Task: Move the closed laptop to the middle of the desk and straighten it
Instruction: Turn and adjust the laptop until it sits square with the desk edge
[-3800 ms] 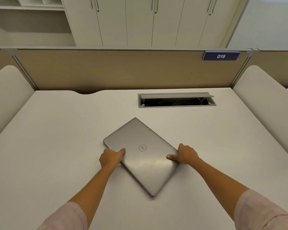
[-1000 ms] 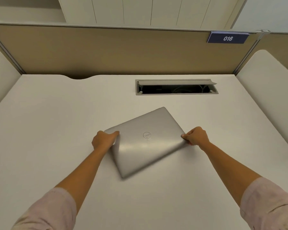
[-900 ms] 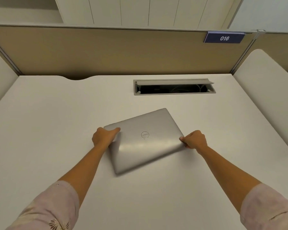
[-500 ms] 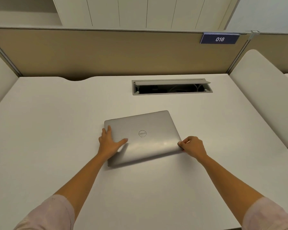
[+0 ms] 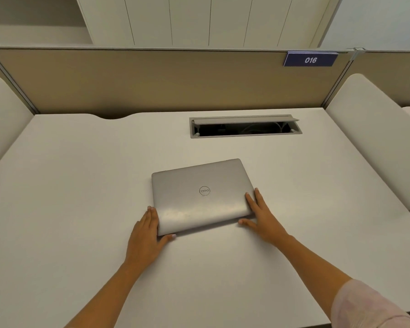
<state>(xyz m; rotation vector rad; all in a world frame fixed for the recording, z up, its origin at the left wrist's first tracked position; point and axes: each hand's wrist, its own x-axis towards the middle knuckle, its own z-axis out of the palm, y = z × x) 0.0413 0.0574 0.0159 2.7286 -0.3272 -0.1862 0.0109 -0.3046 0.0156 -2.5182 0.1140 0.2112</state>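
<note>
A closed silver laptop (image 5: 202,195) with a round logo lies flat near the middle of the white desk (image 5: 81,190), turned slightly so its right side sits farther back. My left hand (image 5: 146,233) lies flat with fingers apart against the laptop's near left corner, thumb along the front edge. My right hand (image 5: 262,215) lies flat with fingers spread against the near right corner, fingertips along the right edge. Neither hand grips the laptop.
An open cable hatch (image 5: 245,126) is set into the desk behind the laptop. A tan partition (image 5: 152,79) with a blue "016" label (image 5: 310,59) closes the back. White side panels stand at the left (image 5: 3,114) and right (image 5: 374,138).
The laptop has turned from strongly skewed to nearly square with the desk. Both hands have let go of its sides and now lie flat and open at the near corners.
</note>
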